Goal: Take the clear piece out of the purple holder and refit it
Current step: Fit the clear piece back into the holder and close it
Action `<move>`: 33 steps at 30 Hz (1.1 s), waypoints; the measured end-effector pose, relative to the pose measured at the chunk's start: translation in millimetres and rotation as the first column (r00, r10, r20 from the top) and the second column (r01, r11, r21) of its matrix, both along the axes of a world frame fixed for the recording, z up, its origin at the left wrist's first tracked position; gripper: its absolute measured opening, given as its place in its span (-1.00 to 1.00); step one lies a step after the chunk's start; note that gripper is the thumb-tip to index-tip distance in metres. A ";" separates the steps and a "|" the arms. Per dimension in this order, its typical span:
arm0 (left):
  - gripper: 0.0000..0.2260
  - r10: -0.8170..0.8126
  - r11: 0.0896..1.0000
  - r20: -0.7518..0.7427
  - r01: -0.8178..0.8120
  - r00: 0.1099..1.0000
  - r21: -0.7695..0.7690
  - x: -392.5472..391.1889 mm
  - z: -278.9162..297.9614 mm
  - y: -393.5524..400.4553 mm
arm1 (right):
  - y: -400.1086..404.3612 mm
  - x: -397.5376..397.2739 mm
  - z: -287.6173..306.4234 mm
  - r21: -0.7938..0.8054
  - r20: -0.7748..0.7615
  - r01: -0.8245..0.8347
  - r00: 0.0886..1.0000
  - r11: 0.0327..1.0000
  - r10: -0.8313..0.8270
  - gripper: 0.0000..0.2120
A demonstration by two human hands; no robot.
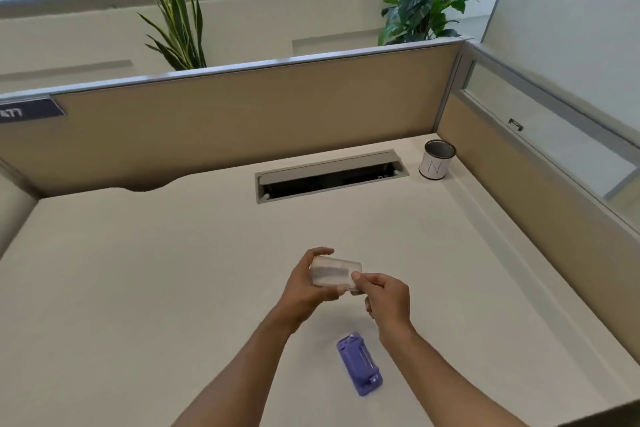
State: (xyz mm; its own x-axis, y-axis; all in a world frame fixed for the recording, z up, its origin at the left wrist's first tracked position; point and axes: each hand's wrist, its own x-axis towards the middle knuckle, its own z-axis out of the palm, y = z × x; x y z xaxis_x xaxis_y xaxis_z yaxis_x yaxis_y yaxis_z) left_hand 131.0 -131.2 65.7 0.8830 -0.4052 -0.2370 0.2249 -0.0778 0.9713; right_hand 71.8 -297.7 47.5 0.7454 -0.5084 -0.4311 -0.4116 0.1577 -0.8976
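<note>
The clear piece [335,273] is already out of the purple holder [360,366] and is held up above the middle of the surface [138,270], well clear of it. On its left end the left hand [304,282] is wrapped, fingers curled over the far edge and thumb under the near one, so that this grip is closed firmly on the piece. On the right end, only a light pinch is applied by the right hand [384,298], thumb and forefinger closed on the near right corner.

The holder lies alone, nearer the front edge of the surface and just right of the forearms, with its long side running front to back.

The refit appears to be the step in hand. It would be done well if the piece were first turned so that its long side matches the holder's, and the holder steadied by one hand against sliding. One end should be seated first, then the rest pressed down evenly; a crooked entry could jam it.
</note>
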 end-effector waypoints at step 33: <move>-0.44 0.126 0.960 -0.327 -0.198 0.936 -0.198 -88.9 -46.4 113.8 | 47.5 -92.9 -54.6 -0.627 -0.406 -0.490 0.869 0.606 0.282 -0.54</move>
